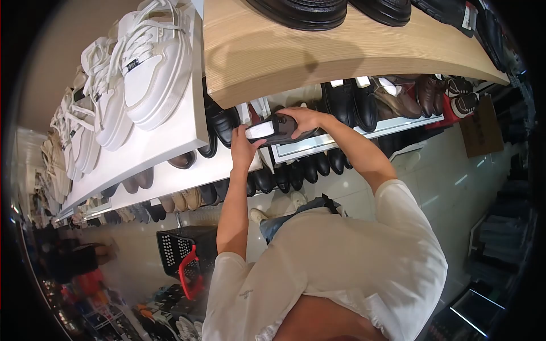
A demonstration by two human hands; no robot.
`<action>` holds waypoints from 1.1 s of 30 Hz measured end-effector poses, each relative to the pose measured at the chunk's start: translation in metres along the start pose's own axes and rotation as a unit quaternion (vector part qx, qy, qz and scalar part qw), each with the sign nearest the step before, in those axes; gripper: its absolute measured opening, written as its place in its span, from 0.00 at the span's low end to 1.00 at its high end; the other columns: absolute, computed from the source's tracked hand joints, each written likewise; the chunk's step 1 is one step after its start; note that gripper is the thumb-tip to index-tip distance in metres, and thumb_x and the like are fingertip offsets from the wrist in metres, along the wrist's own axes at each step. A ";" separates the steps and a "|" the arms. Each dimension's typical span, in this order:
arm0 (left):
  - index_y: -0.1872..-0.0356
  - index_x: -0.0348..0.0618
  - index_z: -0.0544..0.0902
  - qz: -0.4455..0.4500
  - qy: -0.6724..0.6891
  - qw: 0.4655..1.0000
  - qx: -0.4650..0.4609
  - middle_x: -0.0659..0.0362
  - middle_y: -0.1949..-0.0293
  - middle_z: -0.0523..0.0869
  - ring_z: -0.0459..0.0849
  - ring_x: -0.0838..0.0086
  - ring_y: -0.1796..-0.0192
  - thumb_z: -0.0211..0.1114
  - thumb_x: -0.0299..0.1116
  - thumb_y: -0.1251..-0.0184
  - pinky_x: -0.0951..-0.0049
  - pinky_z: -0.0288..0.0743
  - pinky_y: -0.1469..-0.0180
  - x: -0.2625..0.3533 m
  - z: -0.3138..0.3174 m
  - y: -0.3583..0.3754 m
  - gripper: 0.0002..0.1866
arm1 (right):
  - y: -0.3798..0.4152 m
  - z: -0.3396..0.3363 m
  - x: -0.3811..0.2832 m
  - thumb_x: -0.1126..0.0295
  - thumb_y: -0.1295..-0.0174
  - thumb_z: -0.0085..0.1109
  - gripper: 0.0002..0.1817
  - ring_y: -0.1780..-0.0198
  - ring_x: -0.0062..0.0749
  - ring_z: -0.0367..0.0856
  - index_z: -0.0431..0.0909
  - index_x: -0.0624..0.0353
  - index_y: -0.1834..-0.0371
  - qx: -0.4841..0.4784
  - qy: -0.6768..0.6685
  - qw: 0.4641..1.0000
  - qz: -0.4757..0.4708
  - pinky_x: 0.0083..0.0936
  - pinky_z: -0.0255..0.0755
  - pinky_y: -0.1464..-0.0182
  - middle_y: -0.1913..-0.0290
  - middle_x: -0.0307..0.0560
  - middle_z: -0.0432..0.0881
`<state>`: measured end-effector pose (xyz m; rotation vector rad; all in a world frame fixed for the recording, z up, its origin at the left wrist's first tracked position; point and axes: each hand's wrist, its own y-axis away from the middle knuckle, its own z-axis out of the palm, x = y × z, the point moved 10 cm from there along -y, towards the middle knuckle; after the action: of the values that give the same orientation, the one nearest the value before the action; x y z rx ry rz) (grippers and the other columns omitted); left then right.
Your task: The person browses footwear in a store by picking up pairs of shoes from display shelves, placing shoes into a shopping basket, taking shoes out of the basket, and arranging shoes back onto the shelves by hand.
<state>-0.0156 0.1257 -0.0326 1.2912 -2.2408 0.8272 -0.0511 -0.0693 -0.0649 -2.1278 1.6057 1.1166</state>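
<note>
A dark brown shoe [287,129] with a white label or insert [260,131] at one end lies across both hands, over the edge of a lower shelf. My left hand [244,146] is closed on the end with the white piece. Around the other end, my right hand [303,120] has its fingers wrapped over the shoe. Black shoes [223,122] stand just left of my left hand, and more black shoes [355,105] are right of my right hand.
White sneakers [156,68] line a white shelf [187,116] at the left. A wooden shelf [352,54] with black shoes overhangs the hands. Rows of shoes fill the lower shelves. A black basket with a red handle [190,267] stands below left; a cardboard piece [483,128] is at the right.
</note>
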 end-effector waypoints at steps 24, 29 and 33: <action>0.34 0.42 0.70 0.032 0.144 0.989 -0.016 0.46 0.40 0.75 0.74 0.51 0.36 0.75 0.24 0.46 0.61 0.69 0.34 0.008 0.034 -0.014 0.36 | 0.114 -0.098 -0.006 0.72 0.39 0.65 0.21 0.43 0.57 0.77 0.73 0.64 0.43 0.519 0.004 0.854 0.024 0.40 0.73 0.42 0.40 0.57 0.73; 0.26 0.45 0.62 0.050 0.075 0.993 0.083 0.35 0.31 0.64 0.67 0.40 0.31 0.75 0.32 0.43 0.52 0.64 0.31 0.036 0.002 0.019 0.44 | 0.049 -0.171 -0.030 0.65 0.40 0.66 0.27 0.39 0.59 0.73 0.72 0.64 0.39 0.423 0.127 0.895 0.061 0.40 0.70 0.38 0.36 0.59 0.73; 0.33 0.32 0.66 -0.042 0.097 0.991 0.084 0.38 0.38 0.69 0.70 0.43 0.36 0.70 0.29 0.39 0.55 0.66 0.33 0.031 0.004 0.062 0.35 | 0.027 -0.203 -0.066 0.63 0.40 0.66 0.27 0.39 0.59 0.74 0.73 0.63 0.39 0.445 0.163 0.880 0.035 0.41 0.71 0.39 0.37 0.60 0.74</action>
<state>-0.0849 0.1285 -0.0340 1.3084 -1.9867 1.0798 0.0034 -0.1551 0.1242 -1.6467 1.8320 -0.0583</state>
